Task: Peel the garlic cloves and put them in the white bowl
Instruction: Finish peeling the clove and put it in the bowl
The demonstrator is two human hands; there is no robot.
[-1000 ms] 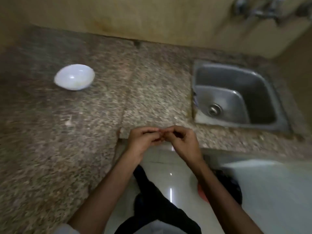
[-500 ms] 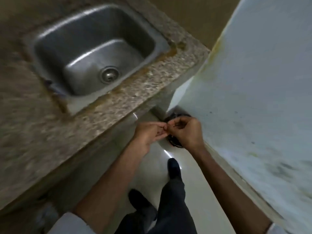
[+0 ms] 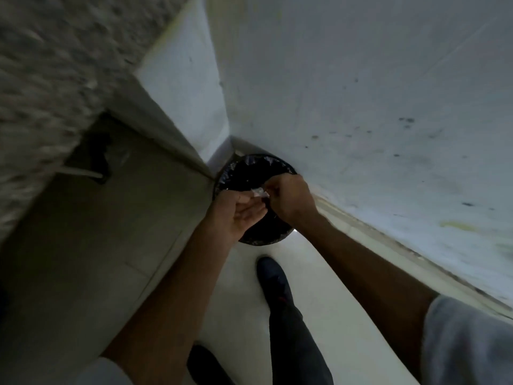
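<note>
While the right hand (image 3: 291, 201) pinches the garlic clove (image 3: 258, 192) over the bin (image 3: 241, 168), left hand (image 3: 240, 215) slack-fingered beneath, we judge it light, slippery, best held endwise.

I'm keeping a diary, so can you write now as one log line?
place: over black-lined bin | right hand: pinches whitish peel scrap | left hand: cupped beside it, grip unclear | white bowl: out of view

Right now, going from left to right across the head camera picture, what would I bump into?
First the speckled countertop → left hand → white papery scrap → right hand → stained wall.
</note>
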